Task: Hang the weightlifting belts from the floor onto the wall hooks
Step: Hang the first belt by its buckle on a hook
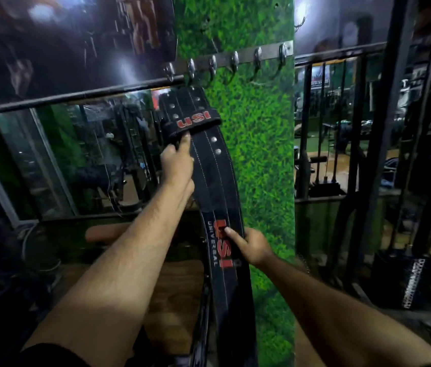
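A black weightlifting belt [210,165] with red USI lettering hangs lengthwise against the green grass-patterned wall panel [262,144]. Its top end sits just under the metal rail of hooks [232,62]; whether it is caught on a hook I cannot tell. My left hand [177,162] grips the belt's upper part just below the keeper loop. Lower down, my right hand [248,245] holds the belt's right edge, thumb across the red lettering. The belt's bottom end runs out of view.
A mirror [76,154] with a dark frame fills the wall left of the panel. A black metal railing [341,128] and gym machines stand to the right. A weight stack [407,282] sits at the lower right. A wooden surface [177,287] lies below the belt.
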The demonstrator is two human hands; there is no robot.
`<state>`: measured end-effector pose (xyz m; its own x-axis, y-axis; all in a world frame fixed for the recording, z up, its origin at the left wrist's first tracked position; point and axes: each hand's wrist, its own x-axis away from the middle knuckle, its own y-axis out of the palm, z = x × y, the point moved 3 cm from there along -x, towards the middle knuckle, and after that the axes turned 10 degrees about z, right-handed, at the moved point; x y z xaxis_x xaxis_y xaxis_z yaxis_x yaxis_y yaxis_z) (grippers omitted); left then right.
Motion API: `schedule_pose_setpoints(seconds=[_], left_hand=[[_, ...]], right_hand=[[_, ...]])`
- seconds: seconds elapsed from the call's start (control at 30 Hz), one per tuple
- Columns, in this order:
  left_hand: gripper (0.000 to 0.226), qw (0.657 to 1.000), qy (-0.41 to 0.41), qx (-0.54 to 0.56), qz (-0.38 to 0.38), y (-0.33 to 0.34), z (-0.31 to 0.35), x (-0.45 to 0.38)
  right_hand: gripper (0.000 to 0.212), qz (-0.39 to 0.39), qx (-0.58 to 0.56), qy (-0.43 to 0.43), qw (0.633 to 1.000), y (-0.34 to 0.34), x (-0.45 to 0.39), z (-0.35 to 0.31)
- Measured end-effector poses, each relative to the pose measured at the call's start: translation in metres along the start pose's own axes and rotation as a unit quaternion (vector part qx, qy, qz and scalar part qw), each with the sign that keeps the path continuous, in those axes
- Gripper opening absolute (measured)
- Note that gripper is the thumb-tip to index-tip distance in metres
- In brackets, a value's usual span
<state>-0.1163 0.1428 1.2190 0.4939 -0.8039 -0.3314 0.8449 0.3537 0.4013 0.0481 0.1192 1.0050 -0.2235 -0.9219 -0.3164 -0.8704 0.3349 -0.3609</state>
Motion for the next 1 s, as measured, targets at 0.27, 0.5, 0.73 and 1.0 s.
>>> schedule_pose_setpoints(seconds=[0.27,0.5,0.73,1.0], left_hand=[[0.035,0.999,-0.035,0.012,0.023,-0.017,-0.004,-0.016],[0.032,0.999,0.007,0.027,0.038,-0.015,0.019,-0.034],[0.053,0.996,-0.065,0.047,0.046,-0.035,-0.039,-0.078],[0.034,0.998,0.025,-0.046,-0.02,-0.041,-0.01,-0.029]], right_hand=[[0.031,0.048,-0.245,-0.177,0.952,-0.024,-0.057,-0.154],[0.035,-0.034,-0.171,-0.026,0.984,0.012,0.0,-0.022],[0.062,-0.076,0.137,-0.02,0.987,-0.011,-0.005,-0.012],[0.057,0.076,-0.219,-0.041,0.972,-0.022,-0.033,-0.123]])
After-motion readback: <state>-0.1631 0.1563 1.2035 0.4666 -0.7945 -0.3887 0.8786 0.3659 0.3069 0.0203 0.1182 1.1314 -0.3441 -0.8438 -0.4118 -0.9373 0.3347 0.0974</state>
